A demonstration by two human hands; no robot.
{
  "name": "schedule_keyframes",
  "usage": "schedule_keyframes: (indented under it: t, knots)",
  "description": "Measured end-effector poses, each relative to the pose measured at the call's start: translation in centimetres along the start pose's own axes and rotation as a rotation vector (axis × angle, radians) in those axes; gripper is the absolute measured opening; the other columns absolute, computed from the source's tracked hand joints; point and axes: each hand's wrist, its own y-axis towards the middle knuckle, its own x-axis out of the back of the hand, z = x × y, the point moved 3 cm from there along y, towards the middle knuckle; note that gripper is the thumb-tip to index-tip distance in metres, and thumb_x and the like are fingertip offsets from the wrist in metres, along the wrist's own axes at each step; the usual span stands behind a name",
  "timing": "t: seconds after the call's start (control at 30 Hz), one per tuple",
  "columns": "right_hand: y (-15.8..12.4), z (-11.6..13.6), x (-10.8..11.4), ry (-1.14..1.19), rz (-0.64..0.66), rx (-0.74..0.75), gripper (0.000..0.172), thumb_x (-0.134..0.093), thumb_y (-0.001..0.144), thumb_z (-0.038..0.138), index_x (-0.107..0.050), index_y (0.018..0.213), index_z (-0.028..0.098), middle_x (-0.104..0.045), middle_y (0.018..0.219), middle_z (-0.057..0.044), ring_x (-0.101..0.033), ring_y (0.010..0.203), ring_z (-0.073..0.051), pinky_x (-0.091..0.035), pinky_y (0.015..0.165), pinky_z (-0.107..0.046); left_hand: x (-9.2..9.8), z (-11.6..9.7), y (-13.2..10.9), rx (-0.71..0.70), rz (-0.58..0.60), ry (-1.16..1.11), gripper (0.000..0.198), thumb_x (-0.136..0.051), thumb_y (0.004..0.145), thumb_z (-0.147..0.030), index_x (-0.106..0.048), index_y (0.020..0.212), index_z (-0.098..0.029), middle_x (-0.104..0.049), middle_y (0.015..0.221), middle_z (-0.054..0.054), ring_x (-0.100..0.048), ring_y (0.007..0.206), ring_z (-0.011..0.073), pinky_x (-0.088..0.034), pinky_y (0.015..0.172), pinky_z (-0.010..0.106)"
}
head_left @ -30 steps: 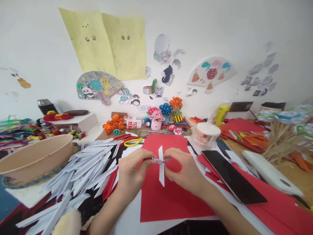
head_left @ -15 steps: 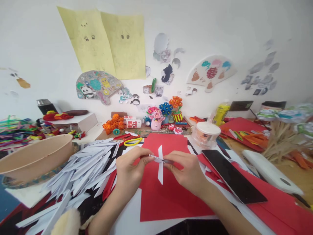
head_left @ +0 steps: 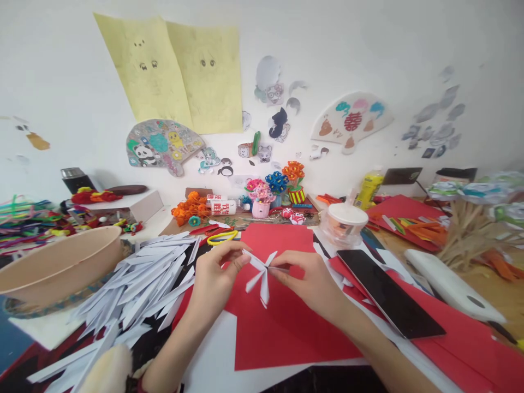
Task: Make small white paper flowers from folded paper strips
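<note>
Between my two hands is a folded white paper piece (head_left: 264, 283) with several narrow pointed arms spreading from a small centre. My left hand (head_left: 219, 275) pinches the tip of its upper left arm between thumb and fingers. On the other side, my right hand (head_left: 307, 273) pinches the arm that points right, close to the centre. The piece is held above red paper sheets (head_left: 295, 333) stacked in front of me. Left of my left hand lies a heap of folded white paper strips (head_left: 143, 278).
A beige bowl (head_left: 61, 262) stands at far left. Yellow-handled scissors (head_left: 222, 237) lie behind my left hand. A black phone (head_left: 385, 292), a lidded plastic cup (head_left: 347, 221) and a white oblong device (head_left: 452, 286) are on the right. Pipe-cleaner flowers (head_left: 278, 185) stand at the back.
The paper piece has turned and opened out: earlier it showed one upright strip crossing a flat one, now several arms fan apart. My left hand has shifted slightly and stays pinched.
</note>
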Motion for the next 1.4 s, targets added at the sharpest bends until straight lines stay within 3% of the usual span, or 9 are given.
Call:
schedule_keyframes:
  t: [0.1, 0.17, 0.27, 0.47, 0.87, 1.0, 1.13, 1.27, 1.4]
  knots:
    - [-0.2, 0.5, 0.2, -0.155, -0.162, 0.139, 0.013, -0.056, 0.087, 0.016, -0.067, 0.081, 0.018, -0.067, 0.076, -0.001, -0.061, 0.068, -0.013, -0.047, 0.065, -0.023, 0.4, -0.6, -0.4, -0.105, -0.127, 0.312, 0.021, -0.056, 0.085, -0.034, -0.061, 0.099, -0.019, -0.067, 0.093, 0.004, -0.060, 0.070, 0.0142, -0.047, 0.064, 0.026]
    - [-0.3, 0.5, 0.2, -0.250, -0.256, 0.229, 0.013, -0.055, 0.088, 0.013, -0.065, 0.081, 0.017, -0.065, 0.075, -0.002, -0.059, 0.067, -0.013, -0.046, 0.063, -0.023, 0.2, -1.6, -1.2, -0.294, -0.221, 0.514, 0.014, -0.054, 0.088, -0.030, -0.062, 0.089, -0.019, -0.066, 0.082, 0.002, -0.058, 0.068, 0.0140, -0.044, 0.065, 0.026]
    - [-0.6, 0.4, 0.1, -0.363, -0.345, 0.342, 0.014, -0.052, 0.088, 0.010, -0.063, 0.082, 0.017, -0.064, 0.075, -0.004, -0.058, 0.067, -0.014, -0.044, 0.063, -0.024, -0.9, -3.1, -2.3, -0.566, -0.206, 0.690, 0.008, -0.059, 0.085, -0.025, -0.062, 0.081, -0.018, -0.063, 0.072, 0.002, -0.056, 0.068, 0.0156, -0.040, 0.065, 0.028]
    - [-1.0, 0.4, -0.3, -0.466, -0.423, 0.425, 0.011, -0.054, 0.087, 0.008, -0.060, 0.082, 0.017, -0.061, 0.071, -0.004, -0.054, 0.064, -0.014, -0.042, 0.062, -0.026, -2.3, -4.2, -3.1, -0.720, -0.294, 0.871, 0.003, -0.062, 0.082, -0.018, -0.061, 0.082, -0.015, -0.064, 0.079, 0.006, -0.053, 0.069, 0.0188, -0.039, 0.064, 0.031]
    - [-1.2, 0.3, -1.5, -0.475, -0.386, 0.393, 0.012, -0.051, 0.091, 0.012, -0.061, 0.084, 0.016, -0.063, 0.073, -0.004, -0.059, 0.066, -0.015, -0.044, 0.061, -0.025, -4.0, -2.1, -3.1, -0.364, -0.105, 0.696, 0.022, -0.044, 0.091, -0.015, -0.057, 0.073, -0.017, -0.058, 0.066, 0.000, -0.052, 0.063, 0.0145, -0.037, 0.057, 0.026]
    - [-1.3, 0.3, -1.9, -0.522, -0.363, 0.392, 0.020, -0.046, 0.092, 0.009, -0.062, 0.081, 0.015, -0.061, 0.069, -0.004, -0.058, 0.060, -0.014, -0.043, 0.058, -0.025, -4.3, -1.7, -2.9, -0.293, -0.103, 0.667, 0.022, -0.046, 0.088, -0.015, -0.056, 0.069, -0.018, -0.057, 0.060, -0.001, -0.051, 0.058, 0.0139, -0.034, 0.053, 0.026]
    - [-1.6, 1.0, -2.2, -0.651, -0.413, 0.538, 0.024, -0.043, 0.091, 0.005, -0.062, 0.080, 0.014, -0.058, 0.061, -0.004, -0.053, 0.054, -0.014, -0.040, 0.051, -0.027, -4.5, -1.9, -3.0, -0.260, -0.149, 0.580, 0.022, -0.048, 0.087, -0.017, -0.058, 0.067, -0.017, -0.058, 0.059, -0.001, -0.052, 0.057, 0.0129, -0.035, 0.054, 0.025]
    - [-2.0, 1.1, -2.7, -0.798, -0.462, 0.638, 0.022, -0.044, 0.090, 0.004, -0.064, 0.089, 0.013, -0.057, 0.059, -0.004, -0.051, 0.053, -0.015, -0.039, 0.048, -0.028, -4.2, -2.1, -2.9, -0.239, -0.179, 0.432, 0.025, -0.048, 0.087, -0.019, -0.062, 0.065, -0.017, -0.059, 0.057, 0.000, -0.051, 0.053, 0.0121, -0.038, 0.055, 0.023]
    - [-2.0, 0.7, -3.3, -0.825, -0.434, 0.588, 0.025, -0.044, 0.090, 0.003, -0.060, 0.109, 0.007, -0.058, 0.065, -0.007, -0.055, 0.058, -0.017, -0.042, 0.051, -0.029, -3.7, -1.8, -2.6, -0.058, -0.129, 0.247, 0.021, -0.051, 0.086, -0.024, -0.067, 0.074, -0.018, -0.067, 0.064, 0.001, -0.057, 0.055, 0.0132, -0.042, 0.058, 0.024]
